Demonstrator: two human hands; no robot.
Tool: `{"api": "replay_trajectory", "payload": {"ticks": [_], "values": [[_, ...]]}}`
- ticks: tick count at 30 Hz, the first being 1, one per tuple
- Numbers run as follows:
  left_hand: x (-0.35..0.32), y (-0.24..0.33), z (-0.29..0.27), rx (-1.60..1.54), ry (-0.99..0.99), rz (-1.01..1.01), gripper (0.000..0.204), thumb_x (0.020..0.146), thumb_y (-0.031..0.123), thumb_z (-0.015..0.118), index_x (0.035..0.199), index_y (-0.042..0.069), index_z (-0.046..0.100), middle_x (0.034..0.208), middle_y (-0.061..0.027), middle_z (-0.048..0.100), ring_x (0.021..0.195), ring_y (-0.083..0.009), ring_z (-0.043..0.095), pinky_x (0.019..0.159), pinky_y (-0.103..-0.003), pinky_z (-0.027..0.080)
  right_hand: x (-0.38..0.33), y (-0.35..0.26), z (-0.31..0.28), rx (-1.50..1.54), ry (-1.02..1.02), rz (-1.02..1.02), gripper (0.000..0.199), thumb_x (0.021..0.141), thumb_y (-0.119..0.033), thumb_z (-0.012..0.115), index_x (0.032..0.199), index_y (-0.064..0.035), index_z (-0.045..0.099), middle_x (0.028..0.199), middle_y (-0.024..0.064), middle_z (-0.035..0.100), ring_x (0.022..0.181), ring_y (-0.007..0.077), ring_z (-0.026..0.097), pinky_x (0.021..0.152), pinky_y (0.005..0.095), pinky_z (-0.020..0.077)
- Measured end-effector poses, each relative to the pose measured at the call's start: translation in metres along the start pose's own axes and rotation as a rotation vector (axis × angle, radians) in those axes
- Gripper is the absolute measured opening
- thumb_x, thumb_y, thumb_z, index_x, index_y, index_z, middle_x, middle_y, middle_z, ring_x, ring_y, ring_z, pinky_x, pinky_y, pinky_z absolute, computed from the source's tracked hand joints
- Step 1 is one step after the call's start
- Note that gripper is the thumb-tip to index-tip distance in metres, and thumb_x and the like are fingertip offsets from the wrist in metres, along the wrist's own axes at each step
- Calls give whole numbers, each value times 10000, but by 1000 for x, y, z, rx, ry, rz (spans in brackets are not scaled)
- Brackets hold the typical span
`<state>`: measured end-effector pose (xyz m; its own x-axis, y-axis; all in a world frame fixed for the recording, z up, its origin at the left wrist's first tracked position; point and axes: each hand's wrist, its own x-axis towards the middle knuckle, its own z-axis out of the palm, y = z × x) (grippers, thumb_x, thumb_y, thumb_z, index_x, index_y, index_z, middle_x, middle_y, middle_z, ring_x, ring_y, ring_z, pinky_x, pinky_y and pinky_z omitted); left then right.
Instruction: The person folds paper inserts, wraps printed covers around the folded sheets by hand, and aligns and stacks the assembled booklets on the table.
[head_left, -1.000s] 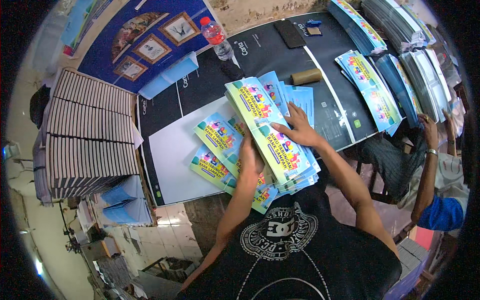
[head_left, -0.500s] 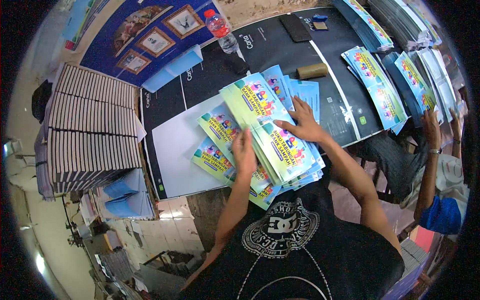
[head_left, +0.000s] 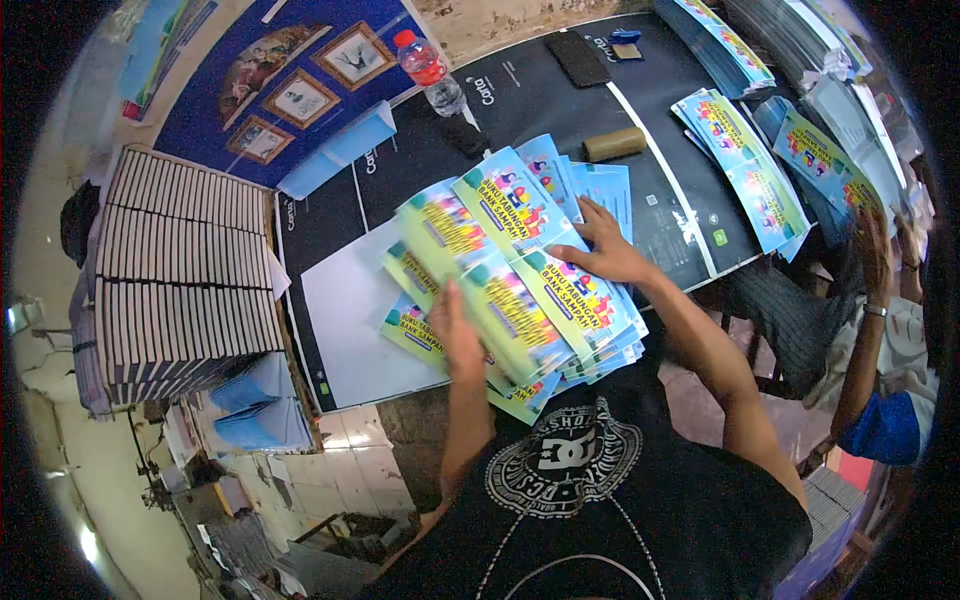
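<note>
Left grip [head_left: 458, 325] blurred at left edge of a printed sheet [head_left: 485, 275], whether pinched cannot tell; sheet lies to its upper right, long axis upper left to lower right, left grip nearer. Right grip [head_left: 612, 250] splayed, thumb on the adjoining stack [head_left: 575, 305], above black tabletop [head_left: 672, 190].

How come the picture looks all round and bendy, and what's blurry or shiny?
Head view: fisheye distortion bows the black-topped table inside a dark rim; head view: the bare left hand and green-and-blue printed paper sheet beside it look smeared, the bare right hand sharper; head view: glare whitens patches of the pale tiled floor.
</note>
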<state>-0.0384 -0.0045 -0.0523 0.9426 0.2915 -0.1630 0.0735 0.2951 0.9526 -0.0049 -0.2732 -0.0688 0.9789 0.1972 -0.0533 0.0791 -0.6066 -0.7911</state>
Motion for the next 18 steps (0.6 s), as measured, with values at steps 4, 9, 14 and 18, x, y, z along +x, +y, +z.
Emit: {"api": "replay_trajectory", "payload": {"ticks": [4, 9, 14, 18], "values": [[-3, 46, -23, -73, -2, -40, 354, 1053, 271, 546, 1174, -46, 647, 1035, -111, 707, 852, -158, 676, 758, -290, 559, -1, 5, 5, -147, 15, -111, 750, 850, -565, 713, 1452, -147, 554, 1563, 341, 304, 1484, 493, 224, 1201, 581, 171], [-5, 36, -15, 7, -20, 27, 298, 1054, 226, 551, 1140, -41, 651, 999, -72, 702, 837, -109, 654, 738, -250, 528, -7, -10, 17, -346, 187, -144, 941, 821, -419, 779, 1601, -313, 263, 1615, 295, 218, 1486, 488, 222, 1156, 667, 218], [2, -4, 14, 12, -171, -1, 315, 1057, 242, 555, 1108, -53, 655, 975, -38, 686, 817, -72, 593, 720, -241, 484, -9, 2, 22, -653, 216, -303, 569, 933, -353, 648, 1483, -381, 505, 1676, 102, 203, 1507, 461, 180, 1168, 664, 143], [1, -9, 20, 83, -120, -29, 341, 1064, 262, 545, 1112, -60, 648, 975, -55, 685, 823, -81, 587, 731, -256, 491, 0, -1, 3, 67, 96, -60, 408, 1041, -350, 478, 1419, -260, 604, 1629, 73, 342, 1499, 443, 207, 1176, 628, 119]]}}
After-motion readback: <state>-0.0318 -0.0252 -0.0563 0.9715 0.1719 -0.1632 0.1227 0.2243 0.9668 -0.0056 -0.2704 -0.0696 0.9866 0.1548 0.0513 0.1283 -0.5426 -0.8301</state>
